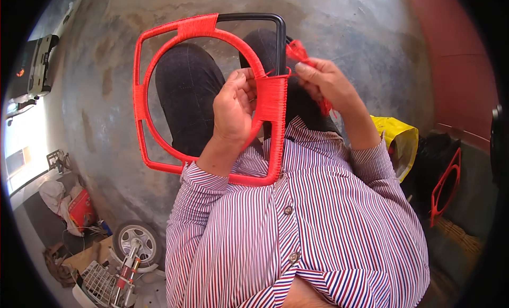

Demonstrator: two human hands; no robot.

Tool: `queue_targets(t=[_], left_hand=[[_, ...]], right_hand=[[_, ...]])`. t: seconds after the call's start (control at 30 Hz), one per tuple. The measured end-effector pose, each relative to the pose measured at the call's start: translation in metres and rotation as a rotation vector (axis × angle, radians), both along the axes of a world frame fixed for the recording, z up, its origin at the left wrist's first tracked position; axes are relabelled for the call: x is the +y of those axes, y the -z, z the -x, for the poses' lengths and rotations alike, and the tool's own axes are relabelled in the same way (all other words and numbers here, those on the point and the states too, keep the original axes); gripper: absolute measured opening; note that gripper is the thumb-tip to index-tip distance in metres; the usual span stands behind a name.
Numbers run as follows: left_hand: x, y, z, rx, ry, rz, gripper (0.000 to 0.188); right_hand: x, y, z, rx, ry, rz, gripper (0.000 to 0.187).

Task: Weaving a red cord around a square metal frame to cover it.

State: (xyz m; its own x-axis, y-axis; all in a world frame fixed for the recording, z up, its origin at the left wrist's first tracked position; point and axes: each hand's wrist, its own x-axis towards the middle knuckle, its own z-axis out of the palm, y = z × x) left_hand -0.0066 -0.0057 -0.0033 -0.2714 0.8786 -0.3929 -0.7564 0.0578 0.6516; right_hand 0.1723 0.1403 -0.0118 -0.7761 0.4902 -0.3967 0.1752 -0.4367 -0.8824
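A squarish metal frame with a round inner ring (151,90) rests on my lap, mostly wound in red plastic cord. Bare black tube (282,37) shows at its upper right corner. My left hand (234,103) reaches through the ring and grips its right side, with some fingertips hidden behind the wound band (271,98). To the right of the frame, my right hand (324,84) is closed around a bundle of red cord (298,50). A strand runs near the upper end of the wound band, and loose ends hang below the right hand.
A yellow bag (397,128) and a black bag stand at my right, near another red-wound frame (445,186). To the lower left are a small wheel (137,244) with a shock absorber and a red-and-white sack (79,207). A parked vehicle (34,69) is at far left.
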Motion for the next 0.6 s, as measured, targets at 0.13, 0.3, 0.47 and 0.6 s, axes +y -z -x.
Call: queue_targets(t=[0.13,0.3,0.47,0.6], left_hand=[[0.003,0.0,-0.003,-0.032,-0.016,-0.01,0.036],[0.004,0.0,-0.004,-0.071,0.015,0.002,0.038],[0.008,-0.003,-0.002,-0.055,0.058,0.032,0.036],[0.009,-0.004,-0.003,-0.07,0.04,0.074,0.035]], right_hand=[[0.012,0.001,-0.006,0.078,0.166,0.021,0.025],[0.006,0.005,-0.01,0.097,0.205,0.1,0.025],[-0.004,0.007,-0.004,0.057,0.213,0.107,0.026],[-0.005,0.011,-0.003,0.063,0.184,0.129,0.028]])
